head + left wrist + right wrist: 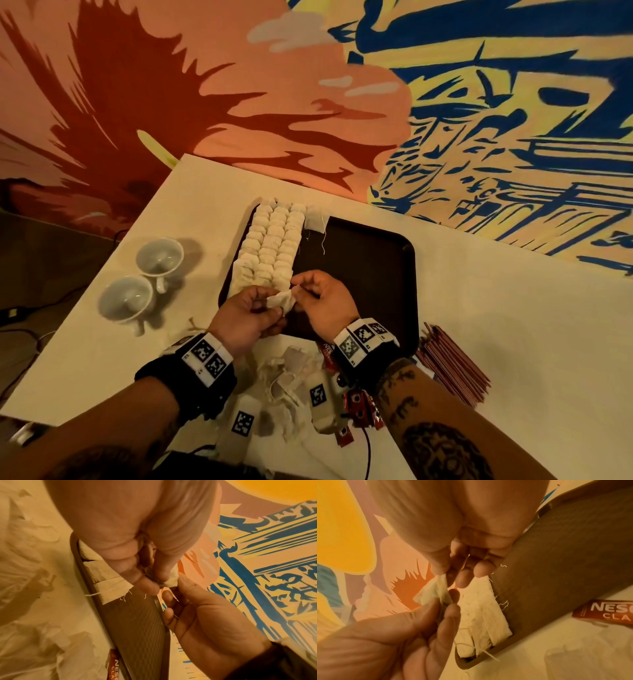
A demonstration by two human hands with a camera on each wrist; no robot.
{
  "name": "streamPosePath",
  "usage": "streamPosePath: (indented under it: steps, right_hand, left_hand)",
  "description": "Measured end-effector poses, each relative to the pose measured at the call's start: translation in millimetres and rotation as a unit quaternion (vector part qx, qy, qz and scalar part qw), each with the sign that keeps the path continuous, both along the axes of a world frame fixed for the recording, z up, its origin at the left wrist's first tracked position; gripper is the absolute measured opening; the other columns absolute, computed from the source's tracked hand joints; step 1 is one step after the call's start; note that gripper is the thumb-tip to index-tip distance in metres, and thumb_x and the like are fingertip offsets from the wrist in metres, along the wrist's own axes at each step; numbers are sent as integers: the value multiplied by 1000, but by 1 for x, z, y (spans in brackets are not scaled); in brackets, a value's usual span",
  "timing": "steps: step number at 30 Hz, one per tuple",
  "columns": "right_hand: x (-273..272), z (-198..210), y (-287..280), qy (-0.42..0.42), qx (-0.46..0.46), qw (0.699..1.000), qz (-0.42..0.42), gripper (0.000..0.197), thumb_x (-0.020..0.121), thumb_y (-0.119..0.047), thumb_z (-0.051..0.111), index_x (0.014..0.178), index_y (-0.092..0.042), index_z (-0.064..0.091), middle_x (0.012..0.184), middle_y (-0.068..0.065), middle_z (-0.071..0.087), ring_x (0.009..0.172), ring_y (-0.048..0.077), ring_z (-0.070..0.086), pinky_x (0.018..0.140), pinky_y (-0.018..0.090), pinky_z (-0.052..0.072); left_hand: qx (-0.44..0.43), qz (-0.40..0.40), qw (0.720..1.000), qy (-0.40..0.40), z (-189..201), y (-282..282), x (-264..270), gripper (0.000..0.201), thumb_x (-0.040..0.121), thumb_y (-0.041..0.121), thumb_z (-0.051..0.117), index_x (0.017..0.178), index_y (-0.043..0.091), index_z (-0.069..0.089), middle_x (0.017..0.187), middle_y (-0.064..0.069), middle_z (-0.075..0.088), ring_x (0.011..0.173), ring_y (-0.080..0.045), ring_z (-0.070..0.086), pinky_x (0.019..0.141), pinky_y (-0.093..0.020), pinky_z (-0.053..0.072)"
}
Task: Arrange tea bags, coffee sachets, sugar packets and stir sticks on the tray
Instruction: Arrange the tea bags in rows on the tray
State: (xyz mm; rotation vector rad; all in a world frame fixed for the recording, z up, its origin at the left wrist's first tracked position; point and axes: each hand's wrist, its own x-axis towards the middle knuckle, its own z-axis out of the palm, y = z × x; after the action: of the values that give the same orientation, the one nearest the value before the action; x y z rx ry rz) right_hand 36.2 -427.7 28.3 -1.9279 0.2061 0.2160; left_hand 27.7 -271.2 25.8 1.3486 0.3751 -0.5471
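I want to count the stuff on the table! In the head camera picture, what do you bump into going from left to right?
Two white cups → rows of tea bags on the dark tray → left hand → held tea bag → right hand → bundle of red stir sticks.

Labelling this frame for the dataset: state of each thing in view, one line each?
left hand: pinches the tea bag.
right hand: pinches the same tea bag.
tea bag: crumpled, held above the tray's near edge.
tray: flat on the table, right part bare.
tea bag rows: lined up on the tray's left side.
cups: lying on their sides, off the tray.
stir sticks: bundled on the table, off the tray.
coffee sachet: flat on the table, off the tray.
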Motion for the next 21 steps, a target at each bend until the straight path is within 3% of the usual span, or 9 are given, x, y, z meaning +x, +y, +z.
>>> streamPosePath:
  steps: [5, 7, 10, 12, 14, 16, 18, 20, 21]
  right_hand:
    - [1, 5, 1, -13, 35, 999, -29, 10, 96, -13, 64, 95, -23, 64, 87, -6, 70, 62, 3, 65, 60, 19, 50]
    - [2, 7, 3, -7, 47, 998, -30, 6, 97, -16, 64, 97, -21, 64, 85, -8, 69, 58, -1, 63, 57, 15, 47]
    - [3, 11, 7, -5, 46, 999, -14, 6, 96, -26, 65, 102, -26, 64, 88, -6, 69, 69, 1, 64, 67, 25, 52]
    - [3, 12, 9, 8, 41, 999, 17, 19, 93, -34, 69, 109, -30, 61, 95, -7, 66, 80, 4, 63, 76, 31, 55]
    - [3, 11, 13, 19, 43, 998, 46, 30, 88, -37, 74, 113, -26, 61, 94, -10, 66, 82, 0, 62, 76, 22, 54]
    - [3, 8, 17, 9, 27, 998, 58, 33, 86, -40, 77, 108, -17, 67, 92, -6, 71, 83, 3, 67, 79, 23, 55]
    - [5, 4, 21, -2, 18, 999, 46, 31, 84, -37, 77, 97, -11, 68, 89, 5, 73, 80, 17, 68, 79, 38, 57]
    - [8, 2, 23, 8, 26, 999, 26, 23, 82, -31, 78, 87, -13, 65, 80, 5, 67, 69, 17, 60, 70, 38, 54]
    - [10, 0, 23, 15, 25, 999, 21, 21, 78, -34, 78, 81, -21, 63, 76, 2, 64, 66, 15, 56, 65, 37, 51]
  left_hand:
    - [-13, 23, 1000, 8, 2, -1, -2, 12, 97, 4, 57, 107, 10, 58, 88, -14, 69, 61, -21, 66, 52, -26, 56]
    - [-19, 41, 999, 14, 1, 1, -2, 12, 100, 13, 55, 110, 7, 59, 88, -16, 68, 60, -21, 65, 51, -25, 55]
    - [-19, 43, 999, 18, 0, 4, -2, 15, 102, 23, 51, 105, 13, 62, 94, -13, 72, 71, -22, 68, 58, -28, 54]
    - [-31, 62, 998, 14, 1, 5, -2, 13, 102, 22, 52, 100, 16, 63, 88, -6, 72, 74, -21, 66, 63, -30, 53]
    - [-18, 71, 997, -1, -1, 8, -1, 12, 100, 20, 56, 101, 13, 65, 89, -8, 70, 78, -23, 63, 67, -33, 52]
    - [-5, 69, 997, -15, -3, 10, 1, 13, 98, 19, 59, 104, 10, 67, 93, -11, 68, 81, -25, 59, 70, -35, 50]
    - [-2, 76, 997, -16, -5, 12, 4, 12, 98, 19, 59, 103, 12, 68, 89, -9, 69, 78, -24, 59, 70, -34, 49]
    - [-3, 78, 997, -13, -7, 13, 7, 13, 98, 21, 59, 102, 12, 68, 86, -8, 70, 76, -23, 59, 70, -34, 49]
    - [-5, 77, 997, -12, -9, 13, 8, 13, 98, 21, 60, 101, 12, 69, 87, -9, 70, 77, -24, 60, 71, -35, 49]
